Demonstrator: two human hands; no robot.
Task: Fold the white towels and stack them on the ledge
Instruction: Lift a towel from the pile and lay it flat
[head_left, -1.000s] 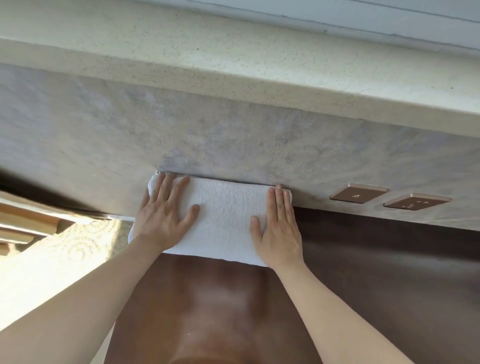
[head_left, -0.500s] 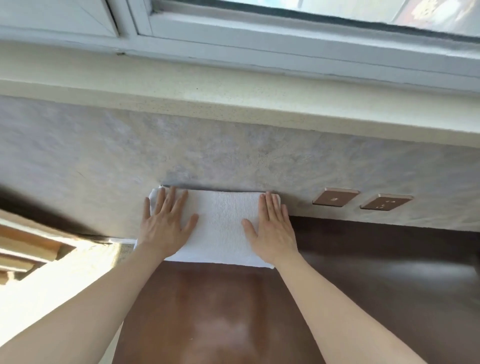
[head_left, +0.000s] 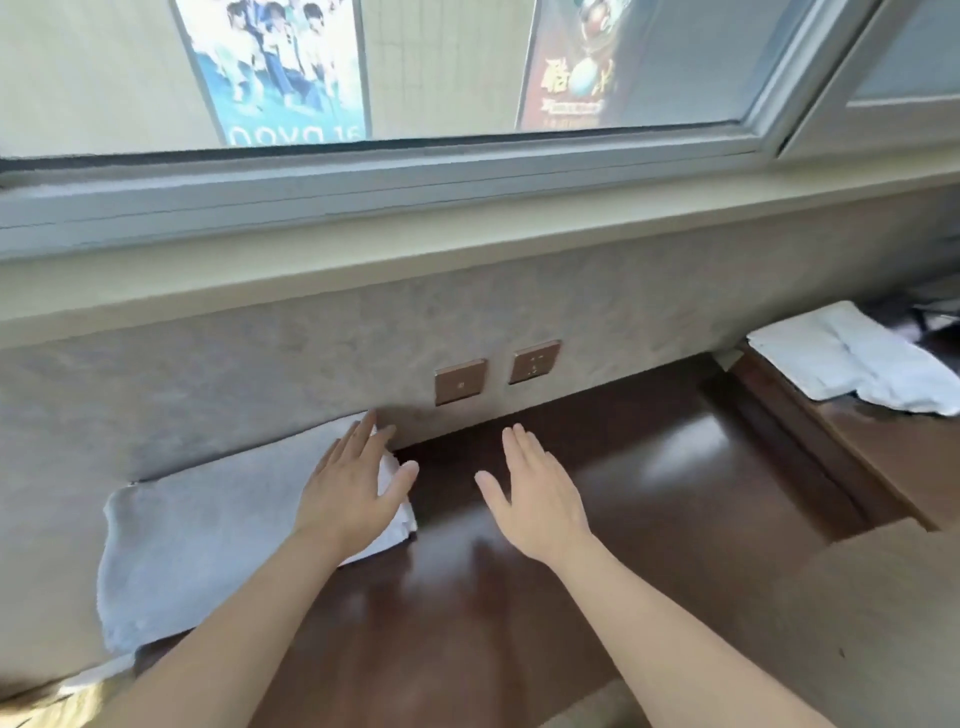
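White folded towel (head_left: 208, 540) flat on dark wooden tabletop (head_left: 649, 499), far edge against grey wall panel (head_left: 260, 374), near-left corner at tabletop edge. Left hand (head_left: 348, 493) over towel's right end, fingers (head_left: 363, 441) straight, spread, holding nothing; contact unclear. Right hand (head_left: 535, 499) over bare wood just right of towel, fingers straight, empty. Open wood runs right. More white towels (head_left: 857, 358) far right on lower surface. Two bronze wall sockets (head_left: 496, 371) behind. Poster (head_left: 280, 73) outside window reads "nova 16".

Right of my right grip (head_left: 540, 499) the dark surface (head_left: 649, 493) lies open up to the unfolded towels (head_left: 852, 358); ahead, the wall (head_left: 597, 301) with its switch plates (head_left: 461, 381) blocks me.
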